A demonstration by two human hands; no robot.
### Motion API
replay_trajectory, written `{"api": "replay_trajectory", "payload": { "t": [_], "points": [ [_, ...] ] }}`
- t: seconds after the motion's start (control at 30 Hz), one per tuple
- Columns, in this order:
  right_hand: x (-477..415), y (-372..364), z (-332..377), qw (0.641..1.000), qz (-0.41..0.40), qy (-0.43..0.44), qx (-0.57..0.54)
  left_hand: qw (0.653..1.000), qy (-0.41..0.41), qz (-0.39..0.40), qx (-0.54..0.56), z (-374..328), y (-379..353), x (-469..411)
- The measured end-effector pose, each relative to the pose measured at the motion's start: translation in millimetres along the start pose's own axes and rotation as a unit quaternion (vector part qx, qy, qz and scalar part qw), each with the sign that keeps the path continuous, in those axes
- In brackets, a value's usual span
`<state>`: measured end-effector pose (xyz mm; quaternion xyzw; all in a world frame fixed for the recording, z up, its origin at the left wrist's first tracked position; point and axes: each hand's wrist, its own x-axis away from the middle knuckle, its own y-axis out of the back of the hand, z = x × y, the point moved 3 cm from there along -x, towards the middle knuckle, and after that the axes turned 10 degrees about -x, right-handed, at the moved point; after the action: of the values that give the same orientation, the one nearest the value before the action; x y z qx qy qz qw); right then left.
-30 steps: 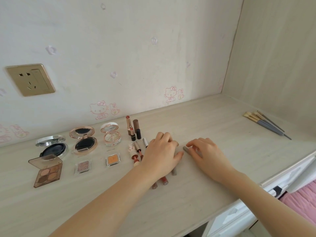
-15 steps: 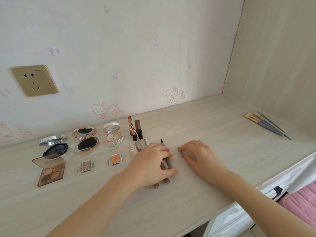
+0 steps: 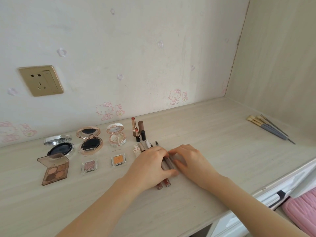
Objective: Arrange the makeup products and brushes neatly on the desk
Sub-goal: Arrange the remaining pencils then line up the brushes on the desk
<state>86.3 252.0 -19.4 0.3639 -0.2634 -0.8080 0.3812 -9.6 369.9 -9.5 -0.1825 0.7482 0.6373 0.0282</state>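
- At the far left an open eyeshadow palette lies on the surface. An open silver compact sits just behind it.
- Next come an open rose-gold compact with a small pink eyeshadow pan in front of it. Then a flowered compact has an orange eyeshadow pan in front. Together these make two even rows, so this part looks finished.
- Just right of the flowered compact, a tight cluster of lipsticks stands upright near the wall, and it also looks settled.
- In front of them a row of tubes and pencils lies side by side, pointing toward the wall. Both hands cover much of it, and this seems to be the step in hand.
- The left hand lies palm down across the row with its fingers loosely bent. It appears to press the row rather than grip it.
- The right hand meets the row from the right, with fingertips and thumb against the outermost stick. I cannot tell whether it pinches the stick or only nudges it.
- At the far right, well apart from everything else, a few brushes lie in a loose fan by the side wall. They look like the main thing left to line up with the rest.
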Motion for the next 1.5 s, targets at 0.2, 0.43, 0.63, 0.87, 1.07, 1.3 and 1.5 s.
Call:
{"api": "replay_trajectory", "payload": {
  "t": [0.2,0.43,0.63,0.87,1.07,1.3,1.5],
  "points": [
    [5,9,-6,1.000,-0.008,-0.006,0.013,1.000,-0.005,-0.006,0.009,0,2,0],
    [18,44,-28,0.998,-0.025,-0.039,0.043,1.000,-0.016,-0.023,0.004,-19,2,-22],
    [38,90,-60,0.991,-0.048,-0.087,0.092,0.999,-0.045,0.017,0.025,-52,-13,-57],
    [60,138,-112,0.976,-0.079,-0.142,0.143,0.995,-0.074,0.033,0.058,-101,-42,-109],
    [70,180,-157,0.959,-0.113,-0.187,0.183,0.991,-0.118,0.038,0.050,-147,-74,-152],
    [72,218,-187,0.941,-0.143,-0.224,0.209,0.984,-0.173,0.039,0.025,-192,-100,-196],
    [61,245,-220,0.930,-0.142,-0.260,0.217,0.981,-0.189,0.043,0.015,-225,-116,-229]
  ]
}}
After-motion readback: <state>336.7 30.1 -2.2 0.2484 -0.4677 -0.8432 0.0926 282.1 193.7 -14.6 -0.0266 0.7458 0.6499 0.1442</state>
